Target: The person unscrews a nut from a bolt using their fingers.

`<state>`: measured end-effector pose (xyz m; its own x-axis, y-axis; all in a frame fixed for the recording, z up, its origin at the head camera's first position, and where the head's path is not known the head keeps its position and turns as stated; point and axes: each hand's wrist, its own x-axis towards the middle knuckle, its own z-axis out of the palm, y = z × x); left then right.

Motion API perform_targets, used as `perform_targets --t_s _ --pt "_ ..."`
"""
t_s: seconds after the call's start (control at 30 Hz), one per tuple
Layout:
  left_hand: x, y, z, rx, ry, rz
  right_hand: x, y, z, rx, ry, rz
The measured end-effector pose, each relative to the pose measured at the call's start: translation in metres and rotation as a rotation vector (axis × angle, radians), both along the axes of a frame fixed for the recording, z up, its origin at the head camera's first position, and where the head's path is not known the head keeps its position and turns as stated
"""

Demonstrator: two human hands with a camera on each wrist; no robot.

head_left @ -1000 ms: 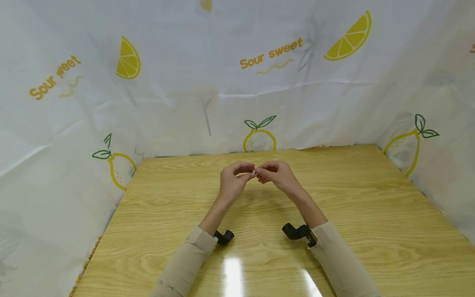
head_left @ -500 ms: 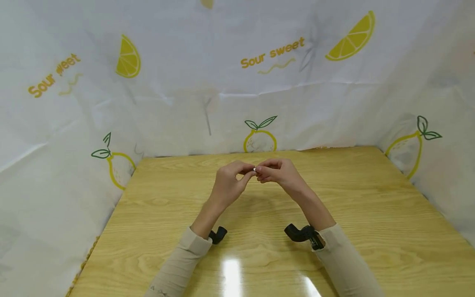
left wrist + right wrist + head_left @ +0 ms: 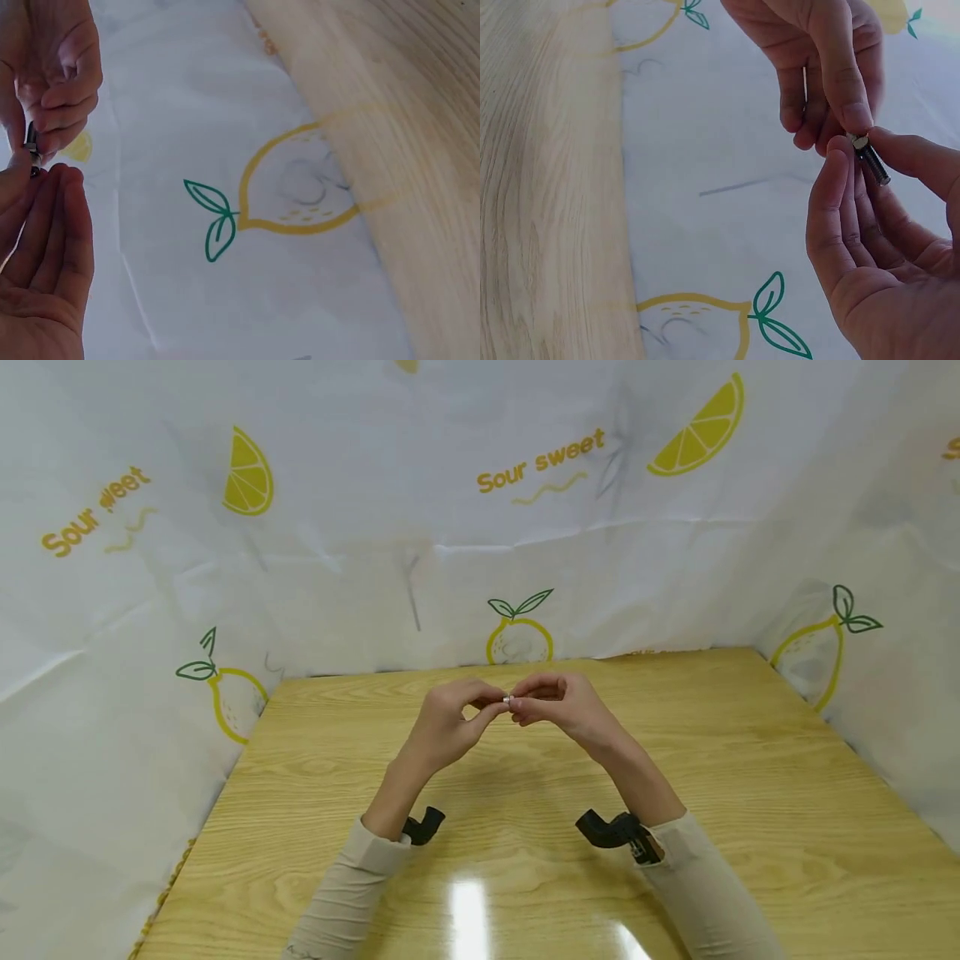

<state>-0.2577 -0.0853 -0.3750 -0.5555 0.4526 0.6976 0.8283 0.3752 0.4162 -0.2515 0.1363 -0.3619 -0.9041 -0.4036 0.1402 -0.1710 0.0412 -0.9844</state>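
Observation:
Above the middle of the table, a small silver metal bolt [image 3: 507, 700] is held between both hands. In the right wrist view its threaded shank [image 3: 875, 166] slants down past the right thumb, and a hexagonal piece [image 3: 861, 143], a nut or the bolt's head, sits at the upper end. My left hand [image 3: 444, 725] pinches the bolt between thumb and fingertips from the left. From the other side my right hand [image 3: 577, 714] pinches it, thumb and forefinger against the hexagonal piece. Fingertips partly hide the piece, and the two hands nearly touch.
A wood-grain table [image 3: 712, 760] lies under the hands. White cloth [image 3: 337, 602] printed with lemons hangs behind and at both sides. Black curved mounts [image 3: 609, 831] stick out from both wrists beside the beige sleeves [image 3: 712, 885].
My left hand and forearm have shifted slightly left, the left wrist swinging outward. The right forearm has spread a little rightward. Both hands keep their pinch on the bolt.

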Motion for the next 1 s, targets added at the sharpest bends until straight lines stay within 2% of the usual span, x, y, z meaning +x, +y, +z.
perform_targets --t_s 0.13,0.27,0.33,0.4,0.53,0.67,0.73,0.9,1.0 --pt "0.0031 -0.0005 0.0015 0.104 -0.226 -0.054 0.0039 0.0015 0.0017 0.038 0.082 -0.001" --pt "0.0061 -0.0012 0.0021 0.21 -0.459 -0.074 0.0073 0.0004 0.0027 0.094 0.155 -0.024" --pt "0.0066 -0.0013 0.0027 0.265 -0.546 -0.085 0.0084 -0.0006 0.0031 0.112 0.184 -0.036" --pt "0.0065 -0.0005 0.0034 0.302 -0.597 -0.098 0.0087 -0.001 0.0028 0.123 0.213 -0.046" --pt "0.0058 0.0014 0.0034 0.326 -0.638 -0.117 0.0083 -0.0004 0.0023 0.116 0.247 -0.054" --pt "0.0048 0.0021 0.0023 0.338 -0.631 -0.125 0.0075 0.0017 0.0033 0.106 0.228 -0.046" --pt "0.005 0.0016 0.0024 0.351 -0.623 -0.126 0.0073 0.0028 0.0047 0.093 0.188 -0.022" --pt "0.0053 0.0001 0.0024 0.374 -0.599 -0.15 0.0069 0.0028 0.0072 0.058 0.026 0.06" --pt "0.0052 -0.0004 0.0014 0.359 -0.569 -0.163 0.0062 0.0008 0.0073 0.034 -0.036 0.07"
